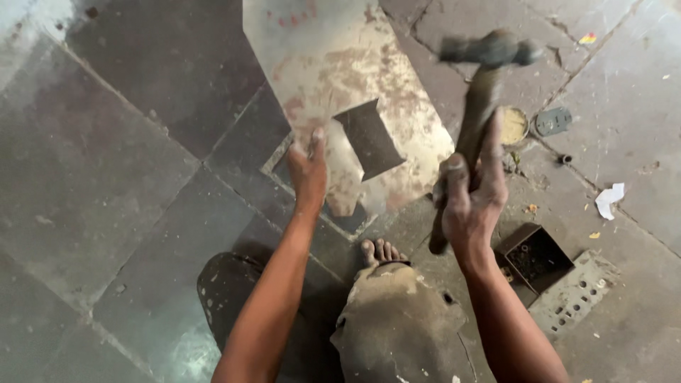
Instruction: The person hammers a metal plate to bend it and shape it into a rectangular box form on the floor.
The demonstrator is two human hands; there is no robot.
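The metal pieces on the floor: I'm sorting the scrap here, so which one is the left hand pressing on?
The left hand presses the large pale rust-stained sheet, not the small dark curved piece lying on it.

Open floor to the left, clutter to the right

Bare stone floor (106, 163) lies wide left of the metal sheet (340, 57). Right of it, a small round tin (513, 125), a dark box (537, 257) and a perforated plate (576, 294) crowd the passage; a bare foot (379, 251) blocks the near edge.
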